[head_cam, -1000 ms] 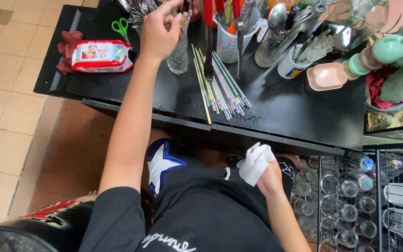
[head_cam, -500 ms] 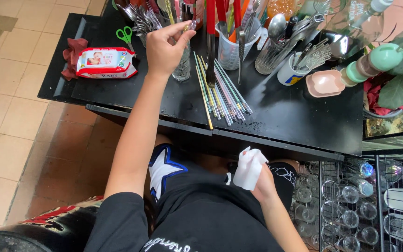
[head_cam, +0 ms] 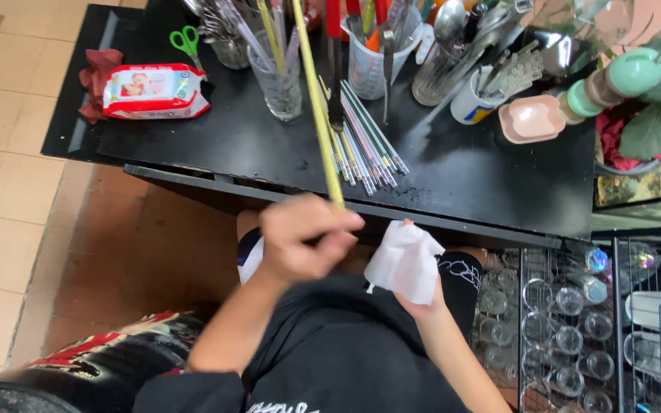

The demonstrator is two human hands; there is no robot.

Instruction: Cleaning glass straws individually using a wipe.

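So the left hand (head_cam: 304,241) has come back from the glass jar (head_cam: 278,80) up on the black desk (head_cam: 460,164) and now sits just below the desk's front edge, fingers pinched shut on the lower end of one long yellow straw (head_cam: 317,107). The straw runs up across the desk, past the jar. It looks thin, light and stiff-ish but bendy, probably slick too, so gripping near the end like that seems fine. The right hand (head_cam: 422,294) is beside it, also under the desk edge, fingers wrapped around one white cloth (head_cam: 405,260), soft and crumpled. On the desk right of the jar lies a fanned bunch of straws (head_cam: 365,141), too many to count. One wipes pack (head_cam: 154,90) sits left of the jar.
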